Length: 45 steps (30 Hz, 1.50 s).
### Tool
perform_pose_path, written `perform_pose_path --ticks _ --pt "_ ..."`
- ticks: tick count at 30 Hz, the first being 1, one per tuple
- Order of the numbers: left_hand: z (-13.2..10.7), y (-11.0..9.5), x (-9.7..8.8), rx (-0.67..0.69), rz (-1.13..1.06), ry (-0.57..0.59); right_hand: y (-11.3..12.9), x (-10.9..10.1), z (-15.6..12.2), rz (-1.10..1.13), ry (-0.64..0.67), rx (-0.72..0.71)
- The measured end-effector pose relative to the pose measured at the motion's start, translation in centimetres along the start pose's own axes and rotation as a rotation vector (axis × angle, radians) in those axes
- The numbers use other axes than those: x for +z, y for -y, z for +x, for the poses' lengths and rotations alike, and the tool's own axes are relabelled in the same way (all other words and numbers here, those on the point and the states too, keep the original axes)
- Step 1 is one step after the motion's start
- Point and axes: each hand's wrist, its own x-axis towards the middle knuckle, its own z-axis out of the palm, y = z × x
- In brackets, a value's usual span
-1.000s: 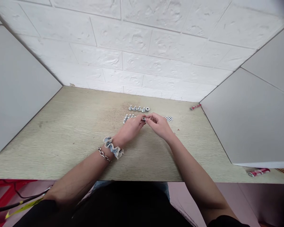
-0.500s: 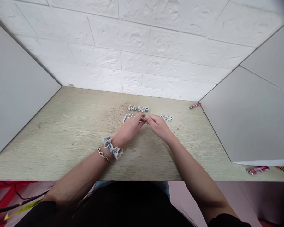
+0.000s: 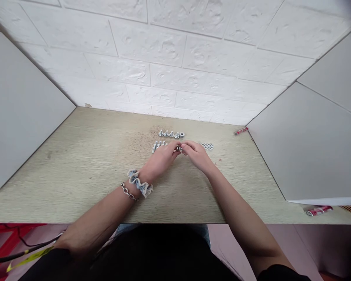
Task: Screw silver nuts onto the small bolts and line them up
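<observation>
My left hand (image 3: 163, 156) and my right hand (image 3: 196, 154) meet over the middle of the table, fingertips pinched. Between them is a small silver bolt (image 3: 178, 148), mostly covered by the fingers; whether a nut or washer is on it I cannot tell. Just behind the hands stands a row of upright bolts with wide washers (image 3: 171, 134), ending at the right in a round washer-like piece (image 3: 181, 134). Several bolts (image 3: 158, 145) stand close together beside my left fingers. Small nuts (image 3: 207, 146) lie in rows beyond my right hand, which partly hides them.
The pale wooden table (image 3: 105, 156) meets a white brick-patterned wall (image 3: 169, 78) at the back. Grey panels (image 3: 23, 117) flank both sides. One red battery-like cylinder (image 3: 240, 131) lies at the right panel's back corner, another (image 3: 318, 211) near the front right edge.
The small metal piece between my fingertips has turned slightly. My right fingers have shifted a little; otherwise both hands stay in nearly the same place.
</observation>
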Motion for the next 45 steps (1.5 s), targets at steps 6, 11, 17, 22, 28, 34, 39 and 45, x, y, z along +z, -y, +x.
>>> perform_pose_path --ticks 6,11,17,22,28,34,39,45 --pt "0.1 0.1 -0.1 -0.029 0.01 -0.013 0.2 0.2 -0.1 0.073 0.05 -0.033" --pt "0.1 0.1 -0.2 0.0 0.016 0.003 -0.3 0.8 0.1 0.014 0.029 -0.006" --pt "0.1 -0.2 -0.7 -0.009 -0.037 -0.014 -0.5 1.2 0.4 0.157 0.082 0.027" --pt "0.2 -0.2 -1.0 -0.027 -0.042 -0.08 -0.2 0.8 0.2 0.272 0.067 -0.002" --pt "-0.1 -0.5 -0.9 -0.039 -0.147 -0.116 0.3 -0.6 0.4 0.179 0.052 -0.04" --pt "-0.9 -1.0 -1.5 0.035 -0.172 -0.235 3.6 -1.9 4.8 -0.292 -0.076 -0.2" --pt "-1.1 -0.7 -1.3 0.367 0.084 -0.204 4.9 2.3 10.2 -0.671 0.1 -0.395" --pt "-1.6 -1.0 -0.6 0.551 0.231 -0.241 4.3 6.1 11.7 -0.904 0.221 -0.404"
